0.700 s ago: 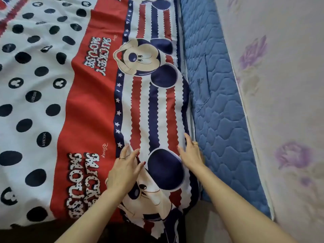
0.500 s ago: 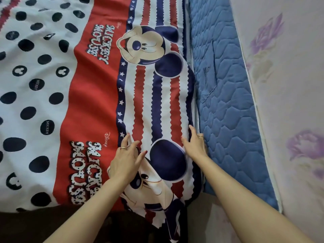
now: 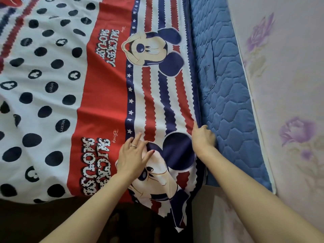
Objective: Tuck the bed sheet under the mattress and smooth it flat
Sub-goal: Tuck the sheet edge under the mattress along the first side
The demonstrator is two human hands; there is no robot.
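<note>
A cartoon-mouse bed sheet (image 3: 105, 95) in red, white and navy, with black dots on its left part, covers the bed. Its right border runs along a blue quilted mattress (image 3: 226, 106). My left hand (image 3: 134, 157), a ring on one finger, lies flat on the sheet with fingers spread, over a printed mouse face. My right hand (image 3: 202, 137) sits at the sheet's right edge beside the blue quilting, fingers curled down into the seam, pinching the edge of the sheet. A loose corner of the sheet (image 3: 177, 213) hangs off the near end.
A pale wall with purple flower print (image 3: 289, 85) stands close along the right of the blue mattress. Dark floor (image 3: 52, 220) lies below the bed's near edge. A pale floral surface (image 3: 217, 221) shows between the hanging corner and my right forearm.
My right hand has gone from lying flat on the sheet to curling its fingers down at the sheet's right edge. The left hand stays flat on the mouse print. The view shifted slightly.
</note>
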